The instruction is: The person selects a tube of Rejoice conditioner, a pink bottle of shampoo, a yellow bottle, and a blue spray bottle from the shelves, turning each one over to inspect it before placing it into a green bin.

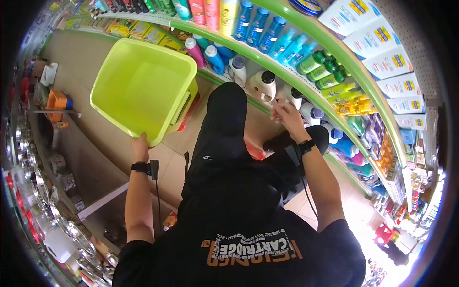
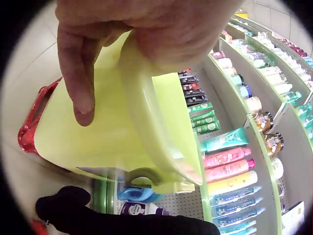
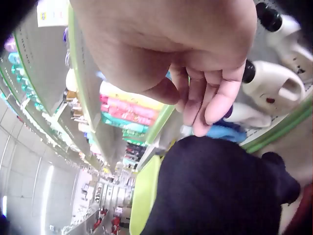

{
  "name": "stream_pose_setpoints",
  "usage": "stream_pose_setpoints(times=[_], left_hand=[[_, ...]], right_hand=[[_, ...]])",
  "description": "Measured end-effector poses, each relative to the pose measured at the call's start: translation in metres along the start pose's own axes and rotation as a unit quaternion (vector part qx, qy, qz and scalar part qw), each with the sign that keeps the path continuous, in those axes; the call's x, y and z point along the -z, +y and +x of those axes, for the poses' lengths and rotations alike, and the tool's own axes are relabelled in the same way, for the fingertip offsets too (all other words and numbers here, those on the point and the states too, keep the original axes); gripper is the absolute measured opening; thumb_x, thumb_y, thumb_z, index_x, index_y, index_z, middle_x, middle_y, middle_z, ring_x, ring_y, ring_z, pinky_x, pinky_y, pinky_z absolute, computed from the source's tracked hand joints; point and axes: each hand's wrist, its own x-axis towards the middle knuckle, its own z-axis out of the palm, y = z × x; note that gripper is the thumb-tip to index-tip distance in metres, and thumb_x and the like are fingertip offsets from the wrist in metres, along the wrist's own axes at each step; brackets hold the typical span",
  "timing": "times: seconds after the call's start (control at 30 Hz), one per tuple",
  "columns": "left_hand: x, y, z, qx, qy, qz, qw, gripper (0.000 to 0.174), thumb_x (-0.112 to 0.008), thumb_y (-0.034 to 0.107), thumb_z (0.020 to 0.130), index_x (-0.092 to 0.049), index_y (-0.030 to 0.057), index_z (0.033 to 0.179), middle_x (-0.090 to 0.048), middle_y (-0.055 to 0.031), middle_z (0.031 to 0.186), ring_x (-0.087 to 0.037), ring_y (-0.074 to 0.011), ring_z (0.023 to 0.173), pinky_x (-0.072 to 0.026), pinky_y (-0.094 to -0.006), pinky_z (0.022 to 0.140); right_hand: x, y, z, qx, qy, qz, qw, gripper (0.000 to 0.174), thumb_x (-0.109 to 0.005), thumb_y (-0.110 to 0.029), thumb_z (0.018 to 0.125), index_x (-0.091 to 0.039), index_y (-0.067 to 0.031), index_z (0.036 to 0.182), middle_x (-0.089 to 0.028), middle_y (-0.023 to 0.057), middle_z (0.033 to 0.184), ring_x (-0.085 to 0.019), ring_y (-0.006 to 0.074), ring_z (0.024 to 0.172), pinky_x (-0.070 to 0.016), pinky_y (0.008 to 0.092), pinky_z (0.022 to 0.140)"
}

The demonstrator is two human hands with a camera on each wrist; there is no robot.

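My left hand grips the near rim of a large lime-green plastic tub, its fingers hooked over the edge in the left wrist view. The tub's inside shows bare in the head view. My right hand hovers by the low shelf with fingers loosely curled and nothing between them. Just beyond it stands a white jug-like bottle with a black cap, and more handled white bottles line the shelf in the right wrist view.
A red plastic frame shows at the tub's base. Curved green-edged shelves hold blue bottles, green bottles and white boxes. My bent knee lies between the tub and the shelf. Metalware lines the left.
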Motion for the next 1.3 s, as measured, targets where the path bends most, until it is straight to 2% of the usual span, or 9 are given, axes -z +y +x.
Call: stream_pose_setpoints(times=[0.2,0.37,0.57,0.63,0.77,0.9,1.07,1.23,1.3], left_hand=[[0.003,-0.026,-0.004,0.055,0.007,0.013,0.998,0.031,-0.061,0.014,0.098,-0.058,0.001,0.126,-0.069,-0.015,0.112,-0.074,-0.0273,0.087,-0.0632,-0.0407,0.063],[-0.011,-0.015,-0.032,0.089,-0.029,-0.011,0.996,0.03,-0.062,0.013,0.098,-0.059,0.0029,0.126,-0.07,-0.0123,0.113,-0.075,-0.0261,0.088,-0.0636,-0.041,0.065],[-0.008,-0.011,-0.026,0.093,0.015,-0.019,0.995,0.049,-0.067,0.03,0.098,-0.053,0.0062,0.139,-0.07,-0.0143,0.12,-0.076,-0.029,0.096,-0.0652,-0.0421,0.07],[-0.01,-0.002,-0.028,0.075,0.039,-0.004,0.996,0.057,-0.07,0.031,0.095,-0.051,0.0068,0.144,-0.07,-0.0161,0.121,-0.076,-0.0307,0.095,-0.0654,-0.0441,0.069],[0.0,0.007,-0.012,0.053,0.023,0.027,0.998,0.047,-0.068,0.027,0.094,-0.06,-0.0016,0.13,-0.072,-0.0156,0.114,-0.076,-0.0295,0.093,-0.0648,-0.0432,0.073],[0.015,-0.015,0.027,0.034,0.003,-0.101,0.994,0.033,-0.065,0.021,0.093,-0.065,-0.0067,0.112,-0.071,-0.0143,0.1,-0.073,-0.0258,0.083,-0.0608,-0.0391,0.068],[0.093,0.015,0.043,0.084,-0.009,-0.177,0.981,0.029,-0.059,0.019,0.098,-0.063,-0.0029,0.116,-0.069,-0.0135,0.103,-0.071,-0.0285,0.09,-0.0598,-0.0398,0.079],[0.178,0.016,0.043,0.065,0.029,-0.224,0.972,0.028,-0.056,0.014,0.097,-0.064,-0.0046,0.117,-0.071,-0.0162,0.107,-0.073,-0.0303,0.09,-0.061,-0.0419,0.079],[0.213,0.009,0.045,0.015,0.056,-0.15,0.987,0.031,-0.055,0.014,0.095,-0.063,-0.0084,0.116,-0.071,-0.0168,0.106,-0.073,-0.0302,0.093,-0.0606,-0.0417,0.08]], right_hand=[[0.03,0.061,-0.011,-0.051,0.04,0.044,0.997,0.022,-0.06,-0.02,0.108,-0.067,-0.0003,0.113,-0.074,0.0071,0.099,-0.072,0.0149,0.085,-0.0545,0.027,0.071],[0.04,0.064,-0.011,-0.026,0.045,0.073,0.996,0.021,-0.06,-0.019,0.108,-0.067,0.0,0.113,-0.074,0.0067,0.098,-0.072,0.0144,0.084,-0.0542,0.027,0.072],[0.038,0.062,-0.018,0.008,0.06,0.084,0.995,0.019,-0.06,-0.018,0.108,-0.067,-0.0007,0.113,-0.073,0.0058,0.093,-0.069,0.0122,0.08,-0.0529,0.0268,0.07],[0.026,0.031,-0.029,0.084,0.136,0.007,0.987,0.018,-0.061,-0.016,0.108,-0.067,-0.0005,0.113,-0.072,0.0061,0.092,-0.069,0.0116,0.078,-0.0522,0.0256,0.068],[-0.038,-0.064,-0.052,0.224,0.035,-0.031,0.973,0.017,-0.063,-0.012,0.106,-0.066,0.0,0.117,-0.072,0.0063,0.095,-0.072,0.0123,0.083,-0.0552,0.0262,0.071],[-0.122,-0.1,-0.026,0.15,-0.202,-0.043,0.967,0.016,-0.061,-0.009,0.105,-0.065,0.0003,0.118,-0.073,0.0077,0.1,-0.073,0.0143,0.089,-0.0574,0.0292,0.077],[-0.181,-0.096,0.004,0.129,-0.246,-0.079,0.957,0.016,-0.059,-0.011,0.106,-0.065,-0.0003,0.116,-0.073,0.0076,0.1,-0.074,0.0151,0.09,-0.0579,0.0302,0.079],[-0.189,-0.074,0.013,0.103,-0.22,-0.096,0.965,0.015,-0.058,-0.012,0.107,-0.065,-0.0004,0.115,-0.074,0.0075,0.1,-0.074,0.0153,0.089,-0.0582,0.0302,0.078],[-0.188,-0.07,0.013,0.104,-0.208,-0.079,0.969,0.015,-0.057,-0.012,0.108,-0.065,-0.0006,0.114,-0.074,0.0077,0.101,-0.074,0.0153,0.089,-0.0586,0.0298,0.077]])
